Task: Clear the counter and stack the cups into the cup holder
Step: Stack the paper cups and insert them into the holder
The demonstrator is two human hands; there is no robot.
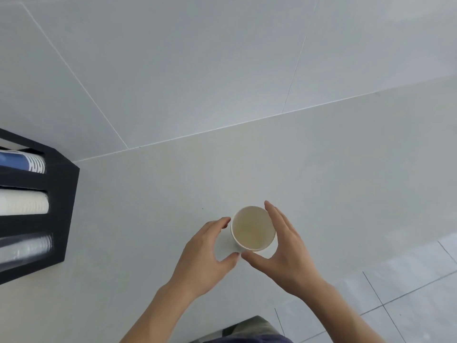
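Note:
A white paper cup point(252, 228) stands upright on the pale counter point(148, 219), its mouth facing up and its inside empty. My left hand point(207, 253) curves around the cup's left side with fingers apart, thumb near the cup's base. My right hand point(284, 246) cups the right side, fingers along the rim and thumb under the near edge. Both hands are at or very near the cup wall; whether they grip it is unclear. At the far left stands the black cup holder point(61, 194) with stacks of cups lying in its slots.
The holder's slots carry a blue-printed stack point(22, 162), a white stack point(24, 203) and a clear stack point(27, 248). A tiled wall point(222, 58) rises behind the counter. The counter's edge and the tiled floor point(408, 280) lie at lower right.

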